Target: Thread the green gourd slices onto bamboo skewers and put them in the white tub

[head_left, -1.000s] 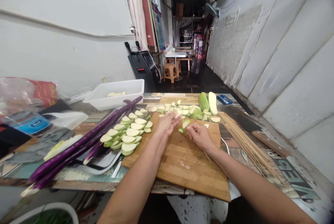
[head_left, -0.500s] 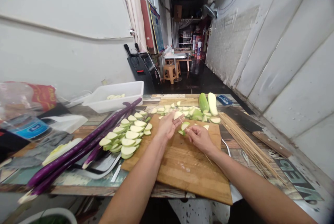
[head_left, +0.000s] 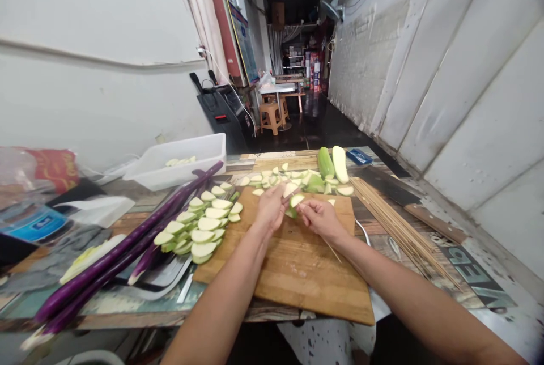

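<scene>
Above the wooden cutting board (head_left: 306, 274), my left hand (head_left: 271, 207) is closed with a pale zucchini slice (head_left: 289, 189) at its fingertips. My right hand (head_left: 318, 216) pinches a thin bamboo skewer (head_left: 334, 253), whose rear end sticks out below the palm. Between the two hands, a green-edged zucchini slice (head_left: 296, 200) sits at the skewer; the skewer's tip is hard to make out. Left of the board, rows of skewered zucchini slices (head_left: 209, 223) lie stacked on a tray (head_left: 159, 291). More loose slices (head_left: 272, 177) are scattered behind the board.
Long purple eggplants (head_left: 127, 246) lie across the left side. A white plastic bin (head_left: 195, 152) stands behind them. To the right are a bundle of bamboo skewers (head_left: 395, 217) and a cleaver (head_left: 433, 222). A whole zucchini (head_left: 326, 163) and a blue tray (head_left: 359, 156) sit at the back.
My hands have come a little closer together, and the slice between them is nearer my left fingers. The whole view has shifted slightly.
</scene>
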Demonstrator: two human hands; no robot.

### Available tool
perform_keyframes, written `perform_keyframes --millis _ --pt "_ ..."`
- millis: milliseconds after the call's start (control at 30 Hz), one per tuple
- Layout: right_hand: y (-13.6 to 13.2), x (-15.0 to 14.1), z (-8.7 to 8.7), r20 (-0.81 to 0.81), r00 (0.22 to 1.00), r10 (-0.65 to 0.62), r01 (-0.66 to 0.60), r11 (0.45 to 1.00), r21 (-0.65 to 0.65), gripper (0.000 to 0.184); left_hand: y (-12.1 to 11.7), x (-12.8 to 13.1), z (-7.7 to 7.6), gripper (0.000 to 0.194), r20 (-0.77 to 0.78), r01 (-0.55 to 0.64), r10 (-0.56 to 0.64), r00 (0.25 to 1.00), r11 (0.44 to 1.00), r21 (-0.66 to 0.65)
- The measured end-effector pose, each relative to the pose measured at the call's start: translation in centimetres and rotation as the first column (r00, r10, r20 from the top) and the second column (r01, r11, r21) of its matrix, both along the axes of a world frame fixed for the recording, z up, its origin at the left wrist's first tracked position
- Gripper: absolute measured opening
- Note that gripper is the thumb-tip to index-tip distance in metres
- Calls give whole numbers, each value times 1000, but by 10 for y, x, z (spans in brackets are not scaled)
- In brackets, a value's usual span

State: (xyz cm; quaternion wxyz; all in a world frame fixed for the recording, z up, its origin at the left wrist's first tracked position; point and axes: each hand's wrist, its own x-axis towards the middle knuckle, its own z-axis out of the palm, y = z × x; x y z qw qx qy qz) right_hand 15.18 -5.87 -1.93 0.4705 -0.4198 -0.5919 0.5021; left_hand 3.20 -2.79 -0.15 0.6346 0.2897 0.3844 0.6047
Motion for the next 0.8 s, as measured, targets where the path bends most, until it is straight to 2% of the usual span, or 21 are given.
perform_keyframes --millis 67,167,233,267,367,467,600,733,800 --pt "1 2 0 0 999 -32 32 999 35 29 1 -2 -2 16 -41 -2 3 999 1000 24" --pt "6 7 -1 -37 992 -122 124 990 62 30 4 -12 -6 22 -216 -148 175 960 980 136" --pt "11 13 -2 -100 972 -212 215 976 24 29 5 -21 -9 24 -410 -215 306 859 943 254" --pt "14 16 -2 -136 955 -264 265 964 -8 27 6 -26 -11 23 -502 -205 340 795 930 305" --pt "19 22 -3 -229 892 -389 372 921 -115 19 9 -31 -19 22 -693 -51 321 646 924 380" --pt "20 24 -4 -273 867 -416 383 908 -167 16 13 -24 -30 24 -792 65 292 536 922 383" --pt "16 23 -3 -256 881 -399 371 916 -149 19 20 -14 -39 21 -845 70 275 458 937 343" --pt "13 22 -3 -245 891 -383 361 923 -131 23 23 -13 -34 16 -918 112 257 302 947 302" --pt "13 22 -6 -269 893 -361 337 932 -132 24 22 -14 -30 16 -935 138 242 261 949 284"
